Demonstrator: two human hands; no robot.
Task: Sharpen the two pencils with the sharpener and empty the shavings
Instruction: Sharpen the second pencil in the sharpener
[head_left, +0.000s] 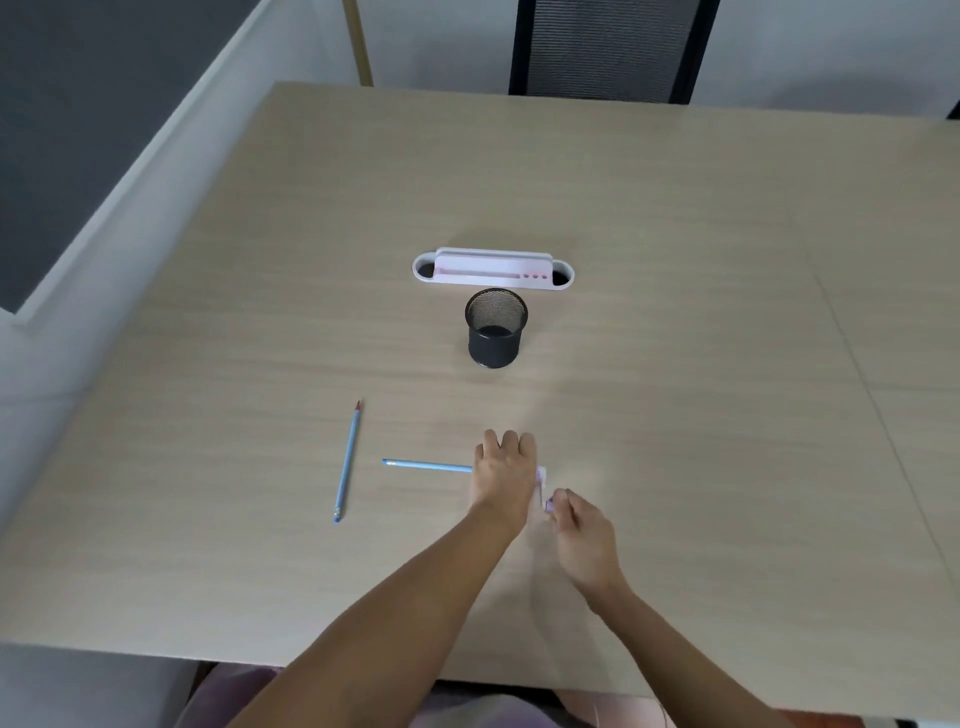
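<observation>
Forearms enter from the near table (675, 260) edge and meet right of centre. Left hand (503, 475) lies palm-down, closed over the right end of pencil one (427, 465), which runs level across the table with its free end pointing left. Right hand (582, 535) pinches a small pale sharpener (543, 488) between its fingertips, just beside the left hand. Whether the pencil tip is seated in the sharpener cannot be told; the left hand hides the joint.

Pencil two (347, 461) lies well to the left, apart from both hands, nearly upright in the picture, red tip away from the person. It looks already pointed, but this is a judgement only.

Mesh cup (496, 328) stands upright further out, with a white holder (493, 269) just behind it. Both appear empty.

Likely step: sharpening pencil one.

Hazards:
- Pencil held off-axis to the sharpener: the lead may snap inside.
- Pinch grip on a small body: the sharpener may slip or twist out under torque.
- Sharpener tilted or opened above the table: shavings spill there instead of in the cup.
- Left forearm sweeping outward: pencil two may roll towards the edge.
</observation>
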